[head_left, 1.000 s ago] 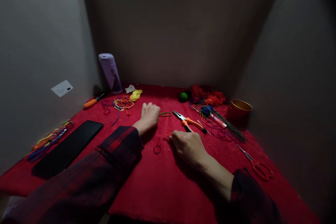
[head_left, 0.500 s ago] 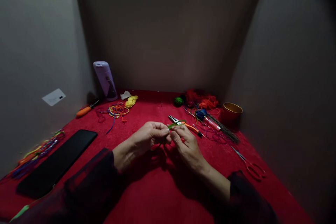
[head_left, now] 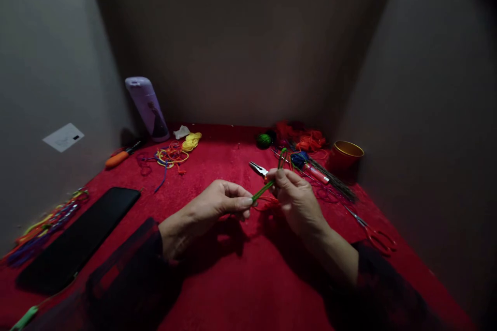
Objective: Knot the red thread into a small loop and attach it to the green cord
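A green cord stretches at a slant between my two hands above the red cloth. My left hand pinches its lower end between thumb and fingers. Higher up, my right hand is closed on the same cord, and a green loop stands up past its fingertips. A thin red-orange strand hangs below the cord between the hands; where it is attached I cannot make out. Just behind my right hand lie pliers, their handles mostly hidden by it.
Scissors, a gold-rimmed cup and a green yarn ball lie to the right. Leftward are a black phone, coloured cords, an orange-handled tool, yellow yarn and a purple bottle. Grey walls enclose three sides.
My hands have moved apart, drawing the green cord out between them. The right hand has gone up and right, now covering the pliers' handles. The view has shifted slightly.
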Motion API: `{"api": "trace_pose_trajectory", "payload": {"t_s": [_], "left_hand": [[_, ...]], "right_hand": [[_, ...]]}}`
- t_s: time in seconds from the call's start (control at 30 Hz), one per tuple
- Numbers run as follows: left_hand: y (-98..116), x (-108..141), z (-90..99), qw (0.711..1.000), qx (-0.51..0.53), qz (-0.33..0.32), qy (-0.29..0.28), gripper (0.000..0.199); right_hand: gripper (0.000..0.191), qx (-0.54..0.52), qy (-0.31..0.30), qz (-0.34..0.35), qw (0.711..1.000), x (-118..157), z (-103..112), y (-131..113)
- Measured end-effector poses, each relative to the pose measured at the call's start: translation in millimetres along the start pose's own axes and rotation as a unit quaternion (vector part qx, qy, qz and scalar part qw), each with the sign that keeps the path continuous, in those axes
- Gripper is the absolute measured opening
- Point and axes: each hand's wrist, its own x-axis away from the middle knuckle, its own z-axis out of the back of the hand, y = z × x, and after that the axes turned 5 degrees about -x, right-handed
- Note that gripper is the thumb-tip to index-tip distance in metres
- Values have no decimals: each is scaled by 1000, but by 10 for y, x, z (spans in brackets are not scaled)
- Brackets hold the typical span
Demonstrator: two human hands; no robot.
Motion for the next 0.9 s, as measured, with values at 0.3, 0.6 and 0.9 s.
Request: {"api": "trace_pose_trajectory", "payload": {"t_s": [0.3,0.6,0.9], "left_hand": [[-19,42,62,997,32,52,-37,17],[-74,25,96,995,27,83,-56,18],[-26,36,84,994,-27,101,-40,16]], "right_hand": [[13,-168,59,-62,982,-134,101,-69],[15,-202,106,-52,972,-214,195,-42],[17,-207,129,-30,969,-277,301,-47]]}}
